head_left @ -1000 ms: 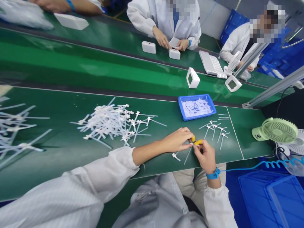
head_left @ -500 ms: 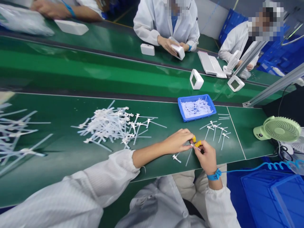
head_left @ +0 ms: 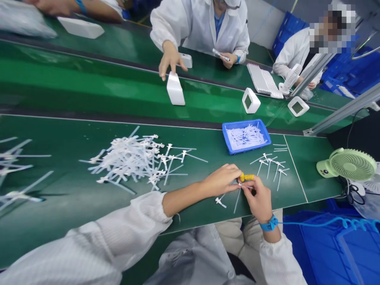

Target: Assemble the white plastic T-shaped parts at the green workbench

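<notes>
Above the near edge of the green table, my left hand and my right hand meet, fingers pinched. Between their fingertips is a small white plastic fitting with thin tubes, one pointing down. Yellow finger covers sit on fingertips of both hands. Just below my left hand lies another white fitting with tubes. To the right of my right hand, several tubed fittings are spread out. A large heap of similar pieces lies left of my left forearm.
A blue tray of short white tubes stands beyond my hands. At the right are a green fan and a coiled blue wrist cord. Across the green conveyor belt, with white square devices on it, co-workers sit.
My hands stay together on the fitting, with the yellow-covered fingertips now closer together. Across the belt, a co-worker's hand has reached forward to a white device on the belt.
</notes>
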Demonstrator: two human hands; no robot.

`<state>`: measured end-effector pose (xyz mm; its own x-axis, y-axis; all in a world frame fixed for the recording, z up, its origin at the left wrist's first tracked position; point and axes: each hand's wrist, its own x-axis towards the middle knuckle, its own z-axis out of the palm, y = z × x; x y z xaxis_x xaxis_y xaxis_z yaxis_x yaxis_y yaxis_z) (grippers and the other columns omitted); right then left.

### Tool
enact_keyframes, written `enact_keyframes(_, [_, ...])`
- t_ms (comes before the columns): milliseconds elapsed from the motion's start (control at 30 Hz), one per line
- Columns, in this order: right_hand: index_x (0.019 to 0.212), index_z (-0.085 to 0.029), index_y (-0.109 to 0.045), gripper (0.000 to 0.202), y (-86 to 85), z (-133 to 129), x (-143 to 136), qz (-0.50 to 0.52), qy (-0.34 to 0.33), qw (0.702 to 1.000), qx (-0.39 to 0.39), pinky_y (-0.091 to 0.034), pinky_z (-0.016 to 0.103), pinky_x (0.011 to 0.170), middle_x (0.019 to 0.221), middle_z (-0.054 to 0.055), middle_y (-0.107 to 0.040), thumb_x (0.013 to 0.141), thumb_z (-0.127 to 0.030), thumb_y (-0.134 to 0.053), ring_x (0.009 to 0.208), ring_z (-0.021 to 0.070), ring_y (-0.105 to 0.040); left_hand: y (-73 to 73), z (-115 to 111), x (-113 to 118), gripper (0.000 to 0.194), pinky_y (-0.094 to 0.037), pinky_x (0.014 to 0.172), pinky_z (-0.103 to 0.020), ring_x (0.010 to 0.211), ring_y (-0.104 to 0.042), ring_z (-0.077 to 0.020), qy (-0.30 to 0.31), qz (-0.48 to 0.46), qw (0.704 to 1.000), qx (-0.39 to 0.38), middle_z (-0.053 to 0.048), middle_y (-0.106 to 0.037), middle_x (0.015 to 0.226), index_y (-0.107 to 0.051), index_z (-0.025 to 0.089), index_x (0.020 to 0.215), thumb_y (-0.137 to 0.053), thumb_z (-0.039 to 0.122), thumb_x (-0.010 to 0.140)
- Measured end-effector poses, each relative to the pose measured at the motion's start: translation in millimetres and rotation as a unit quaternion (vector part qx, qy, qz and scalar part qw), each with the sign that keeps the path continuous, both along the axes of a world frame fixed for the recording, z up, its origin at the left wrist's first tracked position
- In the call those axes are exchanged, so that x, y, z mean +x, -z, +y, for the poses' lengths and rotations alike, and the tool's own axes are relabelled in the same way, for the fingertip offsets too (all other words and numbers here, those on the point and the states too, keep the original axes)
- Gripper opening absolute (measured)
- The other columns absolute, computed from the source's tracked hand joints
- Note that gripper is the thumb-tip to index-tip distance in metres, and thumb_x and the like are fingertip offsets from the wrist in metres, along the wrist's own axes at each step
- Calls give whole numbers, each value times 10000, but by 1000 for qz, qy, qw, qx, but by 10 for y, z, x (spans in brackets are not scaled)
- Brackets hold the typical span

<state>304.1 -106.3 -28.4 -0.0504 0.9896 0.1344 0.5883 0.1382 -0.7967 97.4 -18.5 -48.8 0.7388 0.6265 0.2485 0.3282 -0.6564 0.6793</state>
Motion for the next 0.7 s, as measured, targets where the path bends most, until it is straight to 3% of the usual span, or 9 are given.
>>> enact_keyframes(200, [960,-267,-563,85,-149,109,60,-92,-84,992,-6,-509,286,743,885,4,-784,1025,-217,-588,814,216,-750,30,10,6,224,-427,895,-326,1046,-627,-248,5,-12,1000,10,-49,-714,1026,-599,210,997,-768,354,1024])
enact_keyframes(467, [975,-256,-519,172,-252,277,35,-272,-158,949,-6,-409,291,671,815,25,-691,962,-86,-541,750,240,-677,61,55,9,265,-423,849,-317,966,-612,-244,3,-29,999,-17,-40,-680,949,-602,211,961,-771,407,1017])
enact_keyframes(700, [930,-252,-586,157,-263,290,114,-222,-163,961,-21,-473,282,705,839,16,-747,1006,-138,-662,791,225,-731,105,73,12,297,-421,825,-295,941,-615,-232,-9,-31,999,-25,-37,-660,946,-621,209,962,-775,459,1007])
